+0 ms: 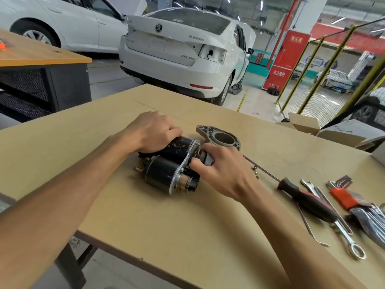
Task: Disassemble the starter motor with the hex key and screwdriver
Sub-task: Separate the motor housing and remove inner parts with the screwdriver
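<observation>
Bare forearms, no sleeves, bare hands (153,132)

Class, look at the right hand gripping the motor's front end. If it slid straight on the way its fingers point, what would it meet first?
The right hand points left along the starter motor, so it would likely meet the motor's silver plate almost at once; its fingertips already sit beside it.

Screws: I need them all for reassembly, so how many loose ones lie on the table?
3, as far as I can tell: small brass-coloured screws clustered beside the screwdriver shaft, just past the right hand. That hand may hide more.
</observation>
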The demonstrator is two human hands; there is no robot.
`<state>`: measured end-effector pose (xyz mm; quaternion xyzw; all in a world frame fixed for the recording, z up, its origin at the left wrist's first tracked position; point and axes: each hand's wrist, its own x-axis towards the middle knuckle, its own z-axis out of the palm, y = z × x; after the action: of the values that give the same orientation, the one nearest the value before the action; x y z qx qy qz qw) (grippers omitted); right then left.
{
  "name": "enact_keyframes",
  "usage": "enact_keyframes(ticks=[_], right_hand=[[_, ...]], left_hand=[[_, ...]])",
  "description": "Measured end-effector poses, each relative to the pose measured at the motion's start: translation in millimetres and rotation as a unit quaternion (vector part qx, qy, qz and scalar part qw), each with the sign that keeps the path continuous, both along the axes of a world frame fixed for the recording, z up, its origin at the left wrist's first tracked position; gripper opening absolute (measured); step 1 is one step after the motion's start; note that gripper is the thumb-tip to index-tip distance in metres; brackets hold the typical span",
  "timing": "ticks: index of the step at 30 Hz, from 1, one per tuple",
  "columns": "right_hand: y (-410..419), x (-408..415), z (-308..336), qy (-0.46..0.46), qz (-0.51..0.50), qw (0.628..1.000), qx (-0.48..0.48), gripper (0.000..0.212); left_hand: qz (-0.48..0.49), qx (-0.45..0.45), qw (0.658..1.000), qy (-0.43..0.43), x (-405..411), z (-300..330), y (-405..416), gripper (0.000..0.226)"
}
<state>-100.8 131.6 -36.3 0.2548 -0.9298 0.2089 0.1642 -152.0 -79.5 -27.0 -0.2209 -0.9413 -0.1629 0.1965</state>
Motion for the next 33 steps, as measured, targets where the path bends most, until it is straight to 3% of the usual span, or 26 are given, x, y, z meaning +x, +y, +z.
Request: enact_keyframes(ticks=[6, 14, 19, 22, 26, 33], right_hand=[[3, -1, 0, 0.009, 0.033, 0.999, -0.008, 0.036], [-1, 6, -5, 0.026, -0.022, 0.999, -0.011, 0.039], [1, 1, -2, 0.014, 0.002, 1.000, -0.026, 0.035], [3, -2, -2, 0.053, -0.026, 0.998, -0.008, 0.041], [8, -6, -7, 0.059, -0.012, 0.998, 0.010, 0.048], [17, -15, -10, 0.031, 0.000, 0.998, 0.053, 0.051]], left_hand=[[-0.014, 0.001, 1.000, 0.011, 5, 3, 2, 0.050], [0.071, 0.034, 0.996, 0.036, 5, -3, 10, 0.050], [0.019, 0.068, 0.997, -0.008, 1, -4, 3, 0.058], [-0.036, 0.161, 0.985, -0.050, 1, -4, -6, 0.063], [-0.119, 0.325, 0.931, -0.113, 2, -2, -17, 0.066], [-0.127, 0.342, 0.921, -0.138, 9, 5, -16, 0.073]])
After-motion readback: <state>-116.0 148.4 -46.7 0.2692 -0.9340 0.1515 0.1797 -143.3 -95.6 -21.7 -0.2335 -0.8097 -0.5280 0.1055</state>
